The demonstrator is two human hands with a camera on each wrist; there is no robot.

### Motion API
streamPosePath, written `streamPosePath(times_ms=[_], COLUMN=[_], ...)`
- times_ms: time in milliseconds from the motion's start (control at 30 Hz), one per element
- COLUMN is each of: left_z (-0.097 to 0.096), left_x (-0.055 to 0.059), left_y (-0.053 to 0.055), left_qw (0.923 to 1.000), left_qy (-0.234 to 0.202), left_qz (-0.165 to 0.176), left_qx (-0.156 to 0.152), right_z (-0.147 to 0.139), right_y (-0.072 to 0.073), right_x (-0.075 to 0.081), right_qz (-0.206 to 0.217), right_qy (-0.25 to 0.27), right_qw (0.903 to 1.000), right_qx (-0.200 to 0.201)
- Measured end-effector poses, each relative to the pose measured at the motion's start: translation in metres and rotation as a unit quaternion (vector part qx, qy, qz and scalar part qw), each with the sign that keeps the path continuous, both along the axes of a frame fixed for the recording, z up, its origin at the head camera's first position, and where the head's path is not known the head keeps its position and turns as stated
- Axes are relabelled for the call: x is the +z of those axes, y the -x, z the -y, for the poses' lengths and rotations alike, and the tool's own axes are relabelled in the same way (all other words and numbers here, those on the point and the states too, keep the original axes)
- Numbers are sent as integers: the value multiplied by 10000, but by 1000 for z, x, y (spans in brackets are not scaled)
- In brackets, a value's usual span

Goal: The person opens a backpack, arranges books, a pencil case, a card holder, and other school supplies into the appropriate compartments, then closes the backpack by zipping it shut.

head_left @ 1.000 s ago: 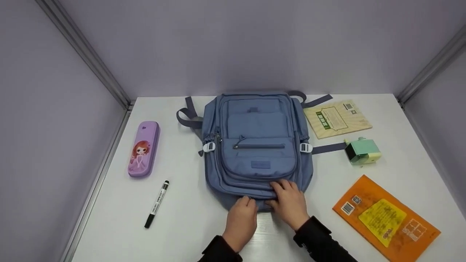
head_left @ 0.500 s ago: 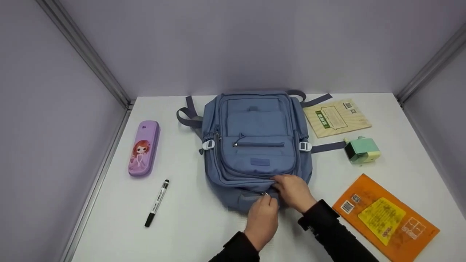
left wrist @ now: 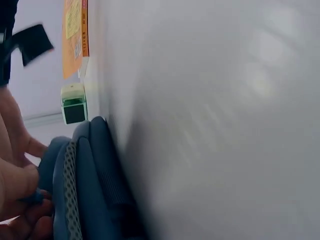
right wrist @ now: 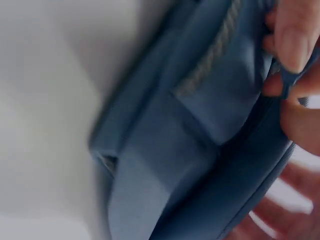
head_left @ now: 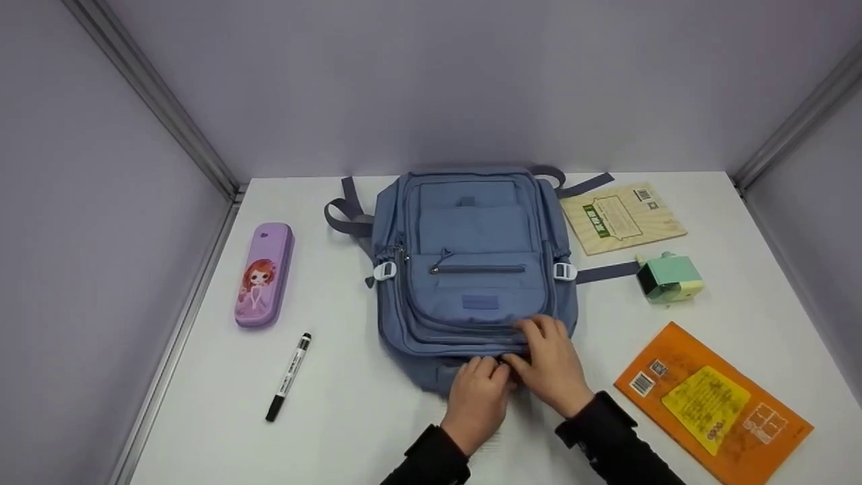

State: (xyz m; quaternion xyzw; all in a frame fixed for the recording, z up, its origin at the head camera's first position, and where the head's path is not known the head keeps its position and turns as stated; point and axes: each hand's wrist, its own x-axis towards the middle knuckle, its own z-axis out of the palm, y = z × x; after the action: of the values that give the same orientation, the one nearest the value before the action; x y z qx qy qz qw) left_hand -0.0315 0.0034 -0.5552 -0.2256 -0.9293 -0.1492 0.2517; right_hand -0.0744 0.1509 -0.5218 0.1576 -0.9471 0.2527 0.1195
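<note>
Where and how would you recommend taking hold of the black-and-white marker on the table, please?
I'd grip the marker at the white middle of its barrel, coming down from above and pinching across its narrow width. It is slender, lies flat on the table and apart from the pencil case, so both long sides look reachable; the left hand is nearer.

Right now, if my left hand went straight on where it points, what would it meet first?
Probably the blue backpack, at its lower end, where your left hand pinches a small tab; depth near your right hand is unclear.
</note>
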Motion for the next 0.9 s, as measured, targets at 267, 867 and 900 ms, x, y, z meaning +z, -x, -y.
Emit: streamPosePath(times_ms=[267, 867, 900], left_z=[27, 39, 38], left_x=[3, 2, 2], left_y=[-10, -1, 0], left_qw=[9998, 9971, 9966], left_qy=[-93, 126, 177], left_qz=[27, -249, -267], left_qx=[-196, 713, 764], right_z=[3, 5, 4], right_y=[-40, -39, -39], right_x=[-8, -15, -15], right_qz=[-253, 560, 608], right_qy=[280, 109, 152], right_qw=[9979, 9959, 9958], right_qx=[-520, -695, -669])
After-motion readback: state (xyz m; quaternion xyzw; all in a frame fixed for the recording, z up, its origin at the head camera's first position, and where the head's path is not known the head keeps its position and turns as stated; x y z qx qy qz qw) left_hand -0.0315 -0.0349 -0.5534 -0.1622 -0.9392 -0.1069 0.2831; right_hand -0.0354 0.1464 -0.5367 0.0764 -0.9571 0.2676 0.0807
